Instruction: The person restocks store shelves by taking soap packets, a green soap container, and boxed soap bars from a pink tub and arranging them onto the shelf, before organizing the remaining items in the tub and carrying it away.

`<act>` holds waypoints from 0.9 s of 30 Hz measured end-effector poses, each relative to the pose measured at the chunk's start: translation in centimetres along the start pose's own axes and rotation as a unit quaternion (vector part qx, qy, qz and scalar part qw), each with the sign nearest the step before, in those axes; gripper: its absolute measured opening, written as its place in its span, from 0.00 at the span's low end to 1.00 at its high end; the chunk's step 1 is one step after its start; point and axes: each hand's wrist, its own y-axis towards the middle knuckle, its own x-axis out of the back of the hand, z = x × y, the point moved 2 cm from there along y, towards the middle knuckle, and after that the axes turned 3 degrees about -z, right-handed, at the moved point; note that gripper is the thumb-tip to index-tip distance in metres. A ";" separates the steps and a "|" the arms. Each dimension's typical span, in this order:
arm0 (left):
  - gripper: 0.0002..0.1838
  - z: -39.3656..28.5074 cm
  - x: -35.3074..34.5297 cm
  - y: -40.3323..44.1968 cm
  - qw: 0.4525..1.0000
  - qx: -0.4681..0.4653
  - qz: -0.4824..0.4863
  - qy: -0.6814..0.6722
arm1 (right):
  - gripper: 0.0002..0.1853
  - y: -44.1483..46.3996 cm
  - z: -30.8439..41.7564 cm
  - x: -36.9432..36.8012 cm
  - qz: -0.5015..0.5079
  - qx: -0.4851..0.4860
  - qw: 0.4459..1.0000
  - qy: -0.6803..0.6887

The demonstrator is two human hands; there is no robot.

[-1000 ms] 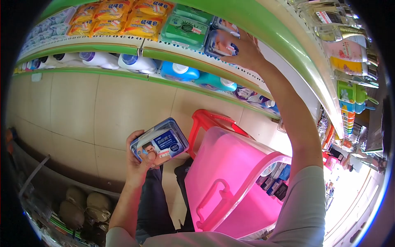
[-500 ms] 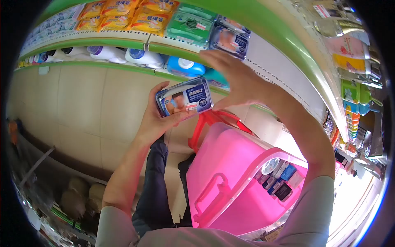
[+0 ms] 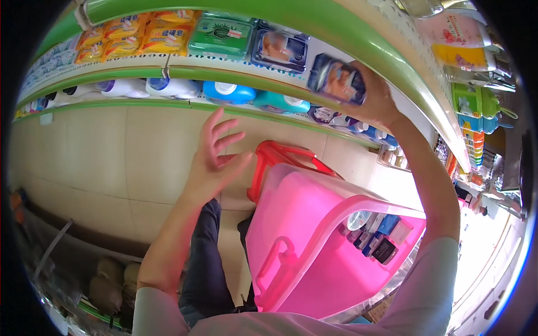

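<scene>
My right hand [image 3: 376,99] grips a dark blue soap box [image 3: 335,79] by its right end, at the front edge of the upper shelf [image 3: 224,74]. The box is tilted and slightly blurred, with a printed picture on its face. To its left, a similar dark blue soap box [image 3: 278,50] lies on the shelf, and beyond that a green soap box [image 3: 221,35]. My left hand [image 3: 214,150] is open and holds nothing, its fingers spread over the floor below the shelves.
A pink plastic bin [image 3: 297,207] with several small boxes [image 3: 384,251] inside stands before me, near a red stool [image 3: 263,168]. Yellow soap packs [image 3: 162,38] line the shelf. Bottles [image 3: 228,92] lie on the lower shelf. Goods hang at right.
The soap box has passed from my left hand into my right and moved up and right to the shelf. My left hand has let go and opened. The view has shifted slightly.
</scene>
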 end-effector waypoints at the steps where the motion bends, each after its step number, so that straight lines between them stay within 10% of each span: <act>1: 0.42 0.5 0.6 -0.6 1.000 0.009 -0.005 0.028 | 0.45 -0.2 -1.5 -0.1 0.006 -0.090 0.996 -0.016; 5: 0.41 3.4 3.2 -3.1 0.997 0.062 -0.034 0.021 | 0.47 0.8 -5.4 -1.6 0.060 -0.266 0.962 0.001; 14: 0.39 6.5 5.6 -7.4 0.986 0.139 -0.083 0.045 | 0.43 4.0 -8.4 -5.6 0.118 -0.301 0.945 0.059; 27: 0.37 4.0 3.4 -8.0 0.994 0.086 -0.048 0.046 | 0.48 1.5 -5.0 -2.8 0.065 -0.122 0.990 -0.021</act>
